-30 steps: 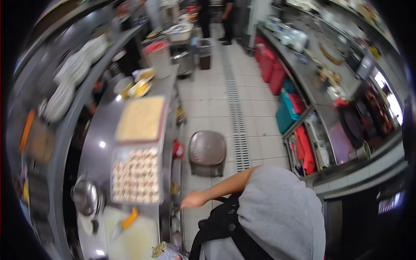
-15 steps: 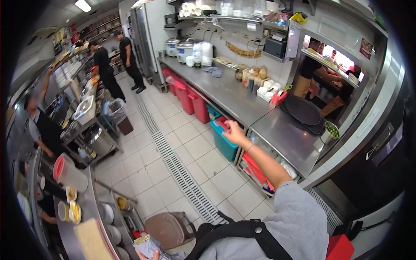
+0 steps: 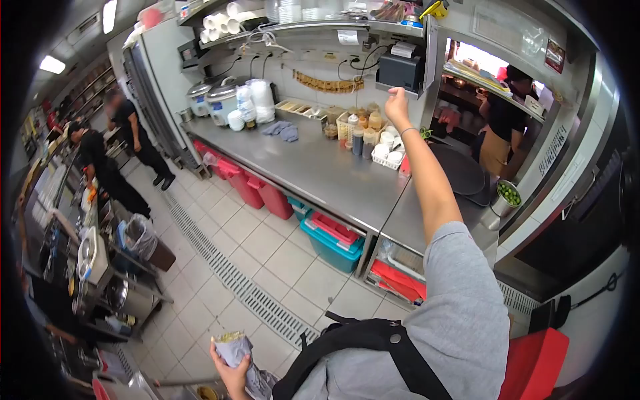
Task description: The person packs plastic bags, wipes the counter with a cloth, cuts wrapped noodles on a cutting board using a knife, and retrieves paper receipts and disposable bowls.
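My left hand [image 3: 232, 373], low in the view, is wrapped round a grey, crinkled bag [image 3: 233, 350]; pale yellow-green contents show at its top, too small to identify. My right arm stretches out over the steel counter [image 3: 320, 177]. At its end my right hand [image 3: 397, 108] is raised with its fingers curled, and I see nothing in them. Just above that hand on the wall is a dark ticket printer [image 3: 400, 70] with a white paper slip [image 3: 403, 50]; I cannot tell whether the hand touches the printer.
Sauce bottles [image 3: 360, 137], a white basket of cups [image 3: 388, 152], dark round trays [image 3: 460, 170] and a metal container of limes [image 3: 509, 195] stand on the counter. Teal and red bins [image 3: 330, 243] sit below. Two people [image 3: 137, 137] stand at the left; another person [image 3: 500, 127] is beyond the pass window.
My right hand has risen from the counter's front edge toward the printer. The bag in my left hand has come further into view. My view has turned, and the left worktable has mostly slid out.
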`<action>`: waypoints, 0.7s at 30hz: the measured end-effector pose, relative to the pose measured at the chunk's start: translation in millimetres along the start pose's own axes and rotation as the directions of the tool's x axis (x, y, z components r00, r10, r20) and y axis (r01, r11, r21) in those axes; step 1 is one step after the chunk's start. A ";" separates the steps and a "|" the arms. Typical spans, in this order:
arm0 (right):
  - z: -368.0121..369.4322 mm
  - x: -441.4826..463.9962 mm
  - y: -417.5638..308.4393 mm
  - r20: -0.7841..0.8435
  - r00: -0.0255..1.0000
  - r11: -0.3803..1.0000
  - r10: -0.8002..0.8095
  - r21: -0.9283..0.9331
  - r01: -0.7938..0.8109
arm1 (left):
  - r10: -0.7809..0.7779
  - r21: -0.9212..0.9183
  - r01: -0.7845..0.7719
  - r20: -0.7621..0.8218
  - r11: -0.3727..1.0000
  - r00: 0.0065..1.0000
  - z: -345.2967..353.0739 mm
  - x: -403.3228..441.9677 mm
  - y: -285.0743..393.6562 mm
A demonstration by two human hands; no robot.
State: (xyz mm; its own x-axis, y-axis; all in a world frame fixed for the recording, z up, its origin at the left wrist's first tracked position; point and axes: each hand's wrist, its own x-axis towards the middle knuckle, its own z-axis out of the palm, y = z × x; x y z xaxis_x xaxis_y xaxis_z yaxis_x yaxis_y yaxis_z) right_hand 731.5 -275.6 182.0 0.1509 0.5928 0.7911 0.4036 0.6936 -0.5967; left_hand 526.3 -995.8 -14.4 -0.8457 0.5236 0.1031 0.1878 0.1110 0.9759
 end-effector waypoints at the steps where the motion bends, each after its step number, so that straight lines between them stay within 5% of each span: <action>1: -0.8 20.3 0.7 -0.004 1.000 0.999 0.019 -0.043 -0.019 | 0.007 -0.008 -0.007 0.019 1.000 1.000 17.1 32.8 8.2; 7: 6.7 108.3 32.8 0.031 0.998 0.908 -0.053 -0.414 0.061 | 0.098 0.002 -0.111 0.449 0.994 0.888 134.4 198.0 43.2; 9: 13.0 130.4 46.3 0.015 0.997 0.875 -0.075 -0.479 0.073 | 0.111 0.236 -0.325 0.629 0.916 0.769 177.1 244.2 54.7; 13: 26.3 169.7 54.5 -0.117 0.942 0.770 -0.314 -0.611 0.181 | 0.181 0.251 -0.524 0.748 0.814 0.639 270.5 330.6 54.0; 16: 45.6 184.0 54.1 -0.198 0.960 0.538 -0.198 -0.841 -0.063 | 0.189 0.199 -0.697 0.879 0.689 0.438 350.1 388.4 52.6; 17: 53.2 191.6 61.8 -0.236 0.952 0.525 -0.194 -0.845 -0.103 | 0.188 0.188 -0.698 0.886 0.690 0.424 377.6 403.4 46.3; 19: 61.0 200.5 58.0 -0.301 0.951 0.505 -0.074 -0.833 -0.225 | 0.224 0.043 -0.816 0.952 0.577 0.209 435.0 435.1 30.4; 21: 63.4 207.7 70.5 -0.323 0.938 0.530 -0.126 -0.821 -0.212 | 0.191 0.005 -0.871 0.975 0.491 0.114 487.6 452.6 24.6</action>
State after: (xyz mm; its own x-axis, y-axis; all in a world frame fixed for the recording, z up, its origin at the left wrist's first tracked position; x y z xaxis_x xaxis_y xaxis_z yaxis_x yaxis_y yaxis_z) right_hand 734.1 -77.6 295.7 0.3821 0.3362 0.8608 0.9231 -0.0941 -0.3730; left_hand 391.7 -344.2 -37.4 0.4268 0.9043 0.0108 0.8317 -0.3972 0.3881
